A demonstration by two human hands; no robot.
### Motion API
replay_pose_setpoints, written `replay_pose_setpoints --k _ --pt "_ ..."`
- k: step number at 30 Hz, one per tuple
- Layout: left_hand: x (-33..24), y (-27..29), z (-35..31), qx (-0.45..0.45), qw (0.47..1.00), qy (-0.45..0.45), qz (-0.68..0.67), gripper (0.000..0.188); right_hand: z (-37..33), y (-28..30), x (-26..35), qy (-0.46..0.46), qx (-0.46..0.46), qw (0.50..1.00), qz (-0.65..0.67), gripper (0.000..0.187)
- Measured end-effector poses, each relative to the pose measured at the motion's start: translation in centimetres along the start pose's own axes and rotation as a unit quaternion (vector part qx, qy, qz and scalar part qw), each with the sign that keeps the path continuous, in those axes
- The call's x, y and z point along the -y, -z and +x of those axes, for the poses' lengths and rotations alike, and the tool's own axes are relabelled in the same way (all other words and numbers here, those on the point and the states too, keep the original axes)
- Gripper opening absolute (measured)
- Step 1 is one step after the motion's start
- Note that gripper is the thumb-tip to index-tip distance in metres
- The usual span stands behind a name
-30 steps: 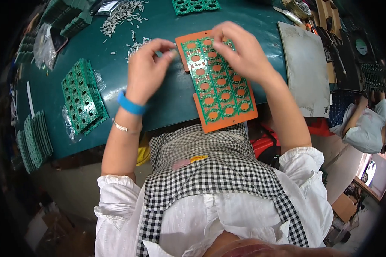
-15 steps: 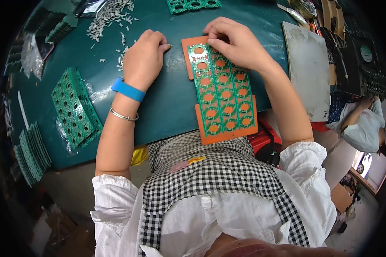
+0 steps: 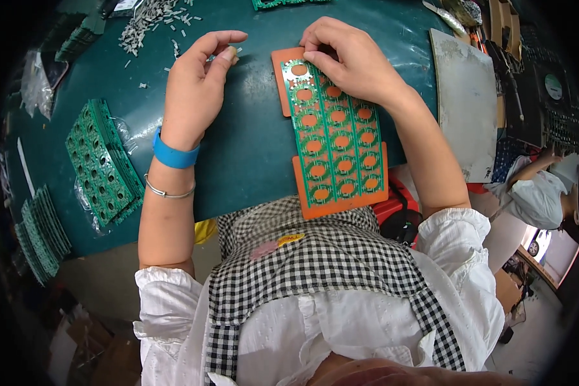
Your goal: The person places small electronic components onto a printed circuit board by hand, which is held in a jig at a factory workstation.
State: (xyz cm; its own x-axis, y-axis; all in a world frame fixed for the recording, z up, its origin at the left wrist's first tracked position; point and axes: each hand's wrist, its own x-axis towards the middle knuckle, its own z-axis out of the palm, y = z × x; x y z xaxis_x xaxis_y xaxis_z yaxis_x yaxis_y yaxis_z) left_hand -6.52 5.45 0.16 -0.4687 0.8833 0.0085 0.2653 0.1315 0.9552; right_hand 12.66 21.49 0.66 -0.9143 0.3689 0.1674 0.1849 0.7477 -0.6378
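A green circuit board panel [image 3: 329, 141] with rows of oval holes lies on an orange backing plate [image 3: 341, 207] in front of me. My right hand [image 3: 352, 61] rests over the panel's far end, thumb and forefinger pressed together at its top edge; what they hold, if anything, is hidden. To the left, apart from the panel, my left hand [image 3: 196, 87] is raised above the table. Its index finger stretches out, while the thumb and another finger pinch a small pale piece [image 3: 235, 60], too small to make out well.
Small grey pieces [image 3: 141, 29] lie in a loose heap at the far left. Stacked green circuit boards [image 3: 100, 164] lie left of my left forearm, more boards [image 3: 42, 235] stand near the table's left edge. A grey flat board [image 3: 464, 106] lies at right. A person [image 3: 540, 186] sits beyond.
My left hand has moved left, away from the panel, and its index finger has stretched out. My right hand has shifted slightly toward the panel's top left corner.
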Motion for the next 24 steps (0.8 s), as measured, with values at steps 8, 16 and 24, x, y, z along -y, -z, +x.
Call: replay_pose_setpoints --k 8,16,24 --pt "-2.4 0.2 -0.9 0.073 0.977 0.113 -0.163 0.023 0.8 0.2 0.4 0.079 -0.013 0.994 -0.077 0.01" --pt "-3.0 -0.3 -2.7 0.073 0.942 0.17 -0.279 0.017 1.4 0.6 1.1 0.094 -0.024 0.992 -0.074 0.014" --pt "-1.1 -0.7 -2.4 0.091 0.918 0.201 -0.33 0.016 1.4 0.1 1.3 0.144 -0.01 0.977 -0.159 0.013"
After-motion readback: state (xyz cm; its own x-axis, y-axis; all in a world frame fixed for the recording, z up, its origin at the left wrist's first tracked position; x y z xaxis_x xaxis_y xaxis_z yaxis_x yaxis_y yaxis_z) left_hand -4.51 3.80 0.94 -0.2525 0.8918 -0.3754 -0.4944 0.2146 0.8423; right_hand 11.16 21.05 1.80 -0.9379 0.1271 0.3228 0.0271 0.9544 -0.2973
